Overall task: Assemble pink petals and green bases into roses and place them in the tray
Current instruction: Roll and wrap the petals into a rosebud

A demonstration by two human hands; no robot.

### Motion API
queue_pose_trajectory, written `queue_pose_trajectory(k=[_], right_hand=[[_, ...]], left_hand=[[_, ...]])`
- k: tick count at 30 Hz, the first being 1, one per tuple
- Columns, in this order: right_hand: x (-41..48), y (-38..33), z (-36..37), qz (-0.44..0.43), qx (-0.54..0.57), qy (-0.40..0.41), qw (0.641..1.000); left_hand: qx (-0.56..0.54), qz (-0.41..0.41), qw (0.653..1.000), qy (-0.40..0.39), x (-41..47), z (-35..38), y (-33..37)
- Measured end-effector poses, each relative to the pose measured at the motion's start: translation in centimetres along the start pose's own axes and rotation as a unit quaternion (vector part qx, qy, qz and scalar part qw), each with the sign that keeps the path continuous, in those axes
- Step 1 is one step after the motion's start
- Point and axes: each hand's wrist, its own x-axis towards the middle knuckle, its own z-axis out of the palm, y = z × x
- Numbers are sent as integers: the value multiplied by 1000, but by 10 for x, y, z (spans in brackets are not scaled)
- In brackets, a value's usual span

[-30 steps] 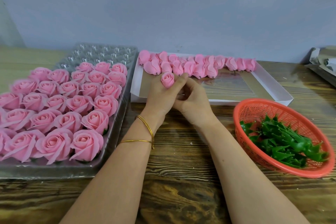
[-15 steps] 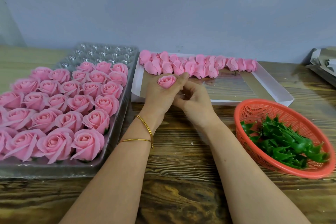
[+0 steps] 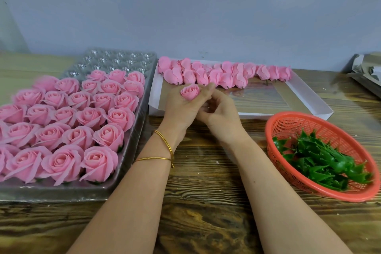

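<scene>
While left hand (image 3: 181,108) grips bud (image 3: 190,92) at box (image 3: 268,114) edge, right hand (image 3: 221,114) fingers (image 3: 216,101) curled (hold unclear)

Pink rosebud (image 3: 190,92) in left hand (image 3: 181,110), roses (image 3: 82,117) rowed in tray (image 3: 115,61), green bases (image 3: 321,161) heaped

A plain wall (image 3: 206,6) in pale grey-blue fills the upper half, matt, softly and evenly lit. Below it runs a wooden table (image 3: 206,202) with dark, strongly marked grain (its far left end looks paler, yellowish) and, at the far right edge, crumpled grey paper (image 3: 367,70).
</scene>
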Motion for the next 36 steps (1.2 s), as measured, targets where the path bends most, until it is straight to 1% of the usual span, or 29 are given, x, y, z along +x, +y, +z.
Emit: queue_pose_trajectory(k=[6,8,10,14,18,21,24,29,36], right_hand=[[-1,-2,1,11,10,-7,1000],[0,-2,2,22,39,14,999],[1,-4,2,44,72,54,995],[2,-8,1,56,123,106,985],[1,-12,4,38,101,109,988],[0,-11,6,46,73,114,990],[1,-11,5,58,72,114,989],[0,-12,5,66,57,116,989],[-2,-13,6,68,65,112,989]], left_hand=[[19,-7,1000,11,2,-1,-2],[24,-5,1000,17,2,-1,-3],[34,3,999,29,2,-1,-3],[135,58,988,47,6,-4,-9],[191,72,978,48,5,-2,-9],[191,88,977,35,3,-1,-7],[207,101,973,29,3,-2,-8],[241,104,964,41,3,0,-9],[231,103,967,36,2,0,-8]])
